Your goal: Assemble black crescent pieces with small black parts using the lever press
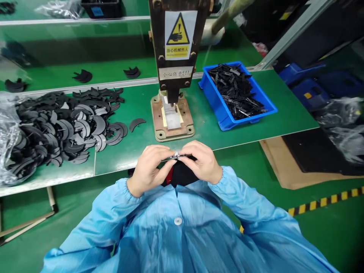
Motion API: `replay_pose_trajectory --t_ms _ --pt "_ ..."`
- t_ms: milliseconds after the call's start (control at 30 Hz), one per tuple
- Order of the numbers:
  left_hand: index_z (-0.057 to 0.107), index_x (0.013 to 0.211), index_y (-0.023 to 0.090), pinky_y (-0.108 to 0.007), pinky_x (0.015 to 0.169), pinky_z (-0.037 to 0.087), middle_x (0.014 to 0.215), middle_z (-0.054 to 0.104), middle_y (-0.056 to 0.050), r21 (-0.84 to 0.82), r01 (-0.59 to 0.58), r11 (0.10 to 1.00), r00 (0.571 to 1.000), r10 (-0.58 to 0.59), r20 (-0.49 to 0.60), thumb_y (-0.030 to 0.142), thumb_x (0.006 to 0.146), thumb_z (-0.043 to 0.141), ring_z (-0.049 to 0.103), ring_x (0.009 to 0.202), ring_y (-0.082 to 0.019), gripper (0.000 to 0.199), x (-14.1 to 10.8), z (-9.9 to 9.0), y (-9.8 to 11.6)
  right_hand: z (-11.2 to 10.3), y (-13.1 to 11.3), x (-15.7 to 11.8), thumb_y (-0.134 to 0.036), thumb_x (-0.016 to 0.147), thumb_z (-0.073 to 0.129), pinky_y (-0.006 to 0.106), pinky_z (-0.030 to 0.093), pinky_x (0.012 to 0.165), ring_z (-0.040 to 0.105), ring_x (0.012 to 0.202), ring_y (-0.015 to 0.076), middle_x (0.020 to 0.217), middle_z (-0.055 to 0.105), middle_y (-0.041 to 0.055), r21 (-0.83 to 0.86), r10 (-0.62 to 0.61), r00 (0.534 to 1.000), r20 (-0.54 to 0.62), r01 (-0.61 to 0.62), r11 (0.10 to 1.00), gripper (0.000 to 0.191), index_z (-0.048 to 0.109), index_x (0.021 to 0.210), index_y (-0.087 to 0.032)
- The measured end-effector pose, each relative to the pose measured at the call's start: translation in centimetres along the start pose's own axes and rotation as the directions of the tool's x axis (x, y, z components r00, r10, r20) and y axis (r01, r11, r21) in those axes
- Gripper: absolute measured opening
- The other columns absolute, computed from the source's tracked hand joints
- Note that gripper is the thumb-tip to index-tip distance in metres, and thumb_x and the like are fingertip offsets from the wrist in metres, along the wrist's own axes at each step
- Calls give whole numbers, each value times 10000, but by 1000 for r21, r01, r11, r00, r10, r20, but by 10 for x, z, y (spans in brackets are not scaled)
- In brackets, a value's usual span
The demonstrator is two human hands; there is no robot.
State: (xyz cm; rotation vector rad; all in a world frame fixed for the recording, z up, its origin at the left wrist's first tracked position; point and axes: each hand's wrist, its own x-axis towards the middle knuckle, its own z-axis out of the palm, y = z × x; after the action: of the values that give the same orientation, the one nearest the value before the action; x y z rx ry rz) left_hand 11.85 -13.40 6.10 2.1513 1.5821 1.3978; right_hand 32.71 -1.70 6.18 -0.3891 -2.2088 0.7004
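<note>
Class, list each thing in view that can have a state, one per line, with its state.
Left hand, fingers closed on small dark part
Right hand, fingers closed on its other end
Blue bin, open, heaped with black pieces
Clear bag, crumpled
Curved parts, mostly heaped loosely
Press, upright; on or off, cannot tell

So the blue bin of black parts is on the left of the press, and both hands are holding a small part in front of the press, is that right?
Not quite: the head view shows the blue bin right of the press, not left. Both hands are indeed holding a small part in front of it.
</note>
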Motion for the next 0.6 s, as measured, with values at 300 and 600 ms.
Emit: replay_pose_trajectory --t_ms 300,600 --pt "762 1213 249 -356 916 585 1110 824 -57 -230 310 922 943 -267 197 271 1045 714 763 993 -202 176 4 2 8 -3 7 0 -190 965 734 353 622 819 734 918 169 1006 792 48 -11 -73 997 5 73 997 181 732 1136 -249" --pt "743 1093 211 -278 767 569 890 735 -16 -646 663 377 738 -472 482 418 900 896 686 802 -140 321 27 4 -12 -29 7 23 -197 992 692 383 643 909 741 1059 189 1149 790 68 -83 -150 981 125 161 983 330 720 1307 -292"
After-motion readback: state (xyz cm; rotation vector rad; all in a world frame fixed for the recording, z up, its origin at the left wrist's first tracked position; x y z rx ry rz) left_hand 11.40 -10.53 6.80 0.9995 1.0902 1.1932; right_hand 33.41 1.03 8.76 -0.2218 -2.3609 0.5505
